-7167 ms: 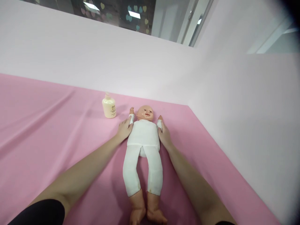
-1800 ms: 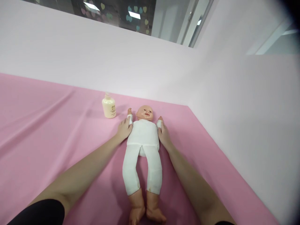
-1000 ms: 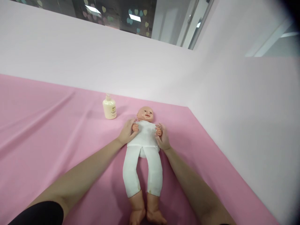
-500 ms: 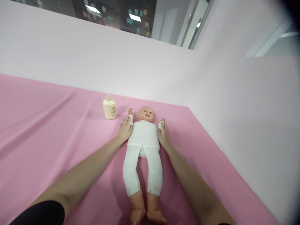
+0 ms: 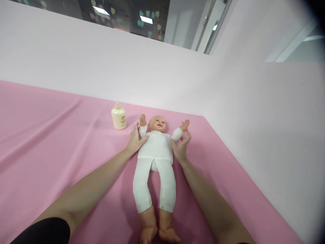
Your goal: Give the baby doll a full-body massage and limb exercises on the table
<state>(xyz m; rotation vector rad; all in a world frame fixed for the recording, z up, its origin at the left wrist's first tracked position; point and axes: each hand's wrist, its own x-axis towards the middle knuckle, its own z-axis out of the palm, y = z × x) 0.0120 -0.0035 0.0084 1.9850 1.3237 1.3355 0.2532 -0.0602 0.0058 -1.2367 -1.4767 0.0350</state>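
A baby doll (image 5: 155,145) in a white top and trousers lies on its back, head away from me and bare feet towards me. My left hand (image 5: 135,140) is round the doll's arm on the left, its thumb across the edge of the chest and its fingers on the outer side. On the other side my right hand (image 5: 181,145) cups the doll's other arm between thumb and fingers. Both doll arms point up beside the head, the right-hand one angled outward. The undersides of the doll's arms are hidden.
A cream pump bottle (image 5: 118,117) stands left of the doll's head. The doll lies on a pink sheet (image 5: 63,142) with some creases. White walls (image 5: 101,64) border it at the back and right, with a window (image 5: 127,17) above.
My fingers have gone from lying flat along the doll's arms to curving round them. The doll's right-hand arm has swung outward, and its left-hand forearm has turned and risen slightly.
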